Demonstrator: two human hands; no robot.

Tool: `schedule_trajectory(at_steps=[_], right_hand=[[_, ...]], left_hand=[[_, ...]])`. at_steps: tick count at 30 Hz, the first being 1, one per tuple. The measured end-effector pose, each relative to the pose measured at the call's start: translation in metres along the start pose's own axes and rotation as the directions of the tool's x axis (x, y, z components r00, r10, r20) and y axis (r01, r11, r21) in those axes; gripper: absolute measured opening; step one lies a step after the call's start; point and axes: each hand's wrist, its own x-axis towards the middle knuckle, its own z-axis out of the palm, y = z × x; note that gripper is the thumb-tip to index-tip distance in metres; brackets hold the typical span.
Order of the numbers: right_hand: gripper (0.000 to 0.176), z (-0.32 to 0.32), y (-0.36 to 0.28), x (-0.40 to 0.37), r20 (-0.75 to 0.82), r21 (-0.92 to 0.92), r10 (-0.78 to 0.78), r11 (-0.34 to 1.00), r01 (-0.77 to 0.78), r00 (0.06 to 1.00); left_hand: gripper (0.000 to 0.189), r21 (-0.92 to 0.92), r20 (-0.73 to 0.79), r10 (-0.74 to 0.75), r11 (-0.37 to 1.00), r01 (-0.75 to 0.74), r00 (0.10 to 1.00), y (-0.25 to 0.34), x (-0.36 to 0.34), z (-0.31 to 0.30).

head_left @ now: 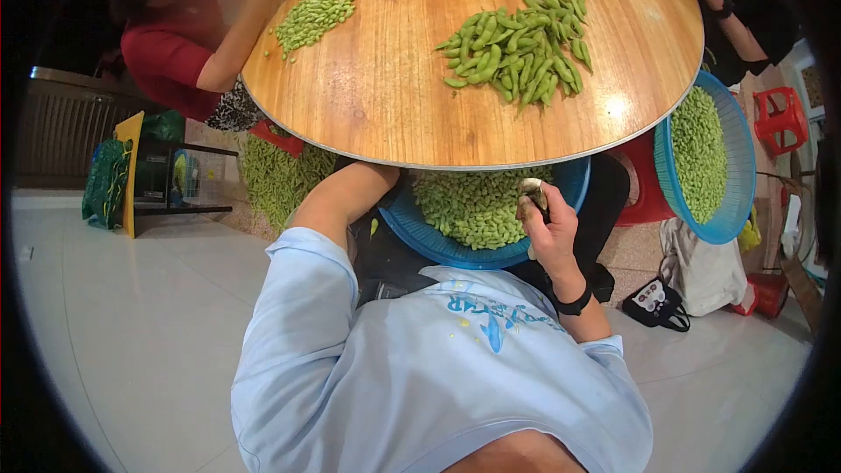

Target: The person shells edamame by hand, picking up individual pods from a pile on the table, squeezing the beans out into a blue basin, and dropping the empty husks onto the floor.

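My right hand [547,223] is raised over the right side of a blue basket [416,241] of shelled green beans [473,210] in my lap. Its fingers are curled together, with something pale and dark at the tips that I cannot make out. The forearm on my left side reaches beneath the table edge, which hides my left hand. On the round wooden table [377,79] lies a pile of green bean pods [521,44], and a small heap of shelled beans [315,22] sits at its left.
A person in red [171,61] is at the left of the table, another in black [745,26] at the right. A second blue basket [745,166] of beans stands right. Pods [280,175] cover the floor at left. A red stool [780,121] stands far right.
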Motion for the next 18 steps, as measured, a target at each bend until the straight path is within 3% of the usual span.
schedule_trajectory(at_steps=[5,11,12,13,14,16,18], right_hand=[[0.02,-0.005,0.003,0.001,-0.014,0.036,0.074,0.997,-0.073,0.997],[0.017,-0.009,-0.017,0.013,-0.069,0.234,0.116,0.967,-0.097,0.991],[0.016,-0.014,-0.016,0.016,-0.085,0.294,0.124,0.951,-0.094,0.989],[0.016,-0.018,-0.015,0.018,-0.101,0.353,0.133,0.931,-0.089,0.986],[0.017,-0.021,-0.014,0.019,-0.117,0.406,0.155,0.909,-0.095,0.981],[0.016,-0.02,-0.017,0.016,-0.124,0.438,0.169,0.893,-0.099,0.978],[0.014,-0.016,-0.022,0.015,-0.098,0.434,0.175,0.894,-0.116,0.98]], left_hand=[[0.02,-0.083,0.015,-0.044,0.996,0.045,0.999,0.015,0.008,0.009],[0.02,-0.145,0.003,-0.085,0.986,0.085,0.996,0.024,-0.004,-0.01],[0.019,-0.564,0.346,-0.41,0.628,0.537,0.844,0.03,-0.005,-0.025],[0.018,-0.599,0.74,-0.406,-0.034,0.8,0.537,0.038,-0.004,-0.041],[0.018,-0.601,0.74,-0.402,-0.034,0.798,0.54,0.048,0.0,-0.056],[0.018,-0.674,0.734,-0.286,-0.418,0.609,0.616,0.067,0.002,-0.08],[0.015,-0.653,0.747,-0.273,-0.474,0.59,0.607,0.078,-0.005,-0.085]])
